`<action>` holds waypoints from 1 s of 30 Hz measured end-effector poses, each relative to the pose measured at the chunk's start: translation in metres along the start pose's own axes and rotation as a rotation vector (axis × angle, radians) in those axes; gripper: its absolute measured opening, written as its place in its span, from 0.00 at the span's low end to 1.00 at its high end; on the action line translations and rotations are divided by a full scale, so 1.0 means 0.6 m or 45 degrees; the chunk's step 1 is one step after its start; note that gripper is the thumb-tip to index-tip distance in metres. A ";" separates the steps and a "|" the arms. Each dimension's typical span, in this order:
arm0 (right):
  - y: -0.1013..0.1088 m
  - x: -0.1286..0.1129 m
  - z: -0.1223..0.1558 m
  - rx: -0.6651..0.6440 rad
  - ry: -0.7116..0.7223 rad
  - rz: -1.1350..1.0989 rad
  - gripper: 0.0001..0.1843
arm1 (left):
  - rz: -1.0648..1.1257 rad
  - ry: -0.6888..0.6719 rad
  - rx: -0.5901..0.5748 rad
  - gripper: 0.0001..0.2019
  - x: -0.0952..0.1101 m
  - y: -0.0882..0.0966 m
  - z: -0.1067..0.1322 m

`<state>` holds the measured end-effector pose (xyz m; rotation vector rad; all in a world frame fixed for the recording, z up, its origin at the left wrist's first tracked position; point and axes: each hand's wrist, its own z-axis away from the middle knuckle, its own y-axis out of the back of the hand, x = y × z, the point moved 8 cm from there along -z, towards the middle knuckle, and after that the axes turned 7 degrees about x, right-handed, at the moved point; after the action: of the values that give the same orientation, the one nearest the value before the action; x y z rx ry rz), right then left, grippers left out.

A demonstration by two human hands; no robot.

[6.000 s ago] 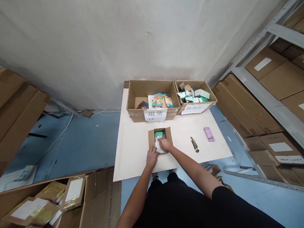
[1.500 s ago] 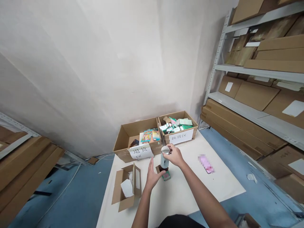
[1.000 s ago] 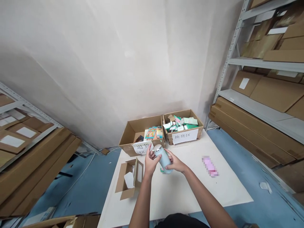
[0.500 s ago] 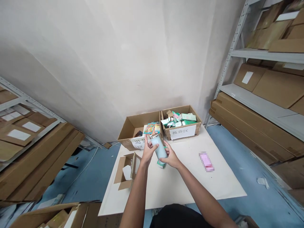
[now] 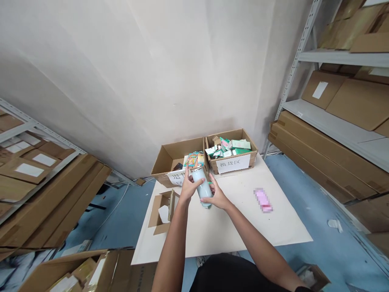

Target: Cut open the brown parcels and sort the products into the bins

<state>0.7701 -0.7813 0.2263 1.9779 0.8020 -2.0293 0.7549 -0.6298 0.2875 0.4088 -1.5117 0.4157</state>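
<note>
A light blue tumbler (image 5: 201, 185) with a metal rim is held slightly tilted above the table, between both my hands. My left hand (image 5: 189, 187) grips its upper left side, thumb across the front. My right hand (image 5: 218, 197) grips its lower right side near the base. Bits of green show behind the tumbler; what they belong to is mostly hidden. To the left of my hands stands a small open carton (image 5: 158, 215) with white paper inside.
A cardboard box (image 5: 158, 164) with colourful packs stands at the table's back, beside another labelled box (image 5: 253, 160) full of green-and-white cartons. A blurred pink item (image 5: 263, 200) lies on the white table (image 5: 243, 227) at right. Shelves (image 5: 343, 59) with cartons flank both sides.
The tumbler has turned a little more upright in my hands. My view has shifted slightly; both hands keep their hold.
</note>
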 end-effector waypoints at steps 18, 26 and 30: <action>-0.041 0.013 0.027 0.044 -0.074 0.129 0.75 | 0.077 0.073 0.060 0.63 -0.012 0.046 0.023; -0.052 0.049 0.017 0.160 -0.053 0.203 0.70 | 0.225 0.143 -0.077 0.65 -0.045 0.058 -0.002; -0.054 0.059 0.012 0.122 -0.099 0.230 0.69 | 0.265 0.184 -0.103 0.63 -0.078 0.056 -0.023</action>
<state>0.7445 -0.7499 0.1997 1.9285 0.4991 -2.0587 0.7493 -0.5942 0.2403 0.1545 -1.4295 0.5345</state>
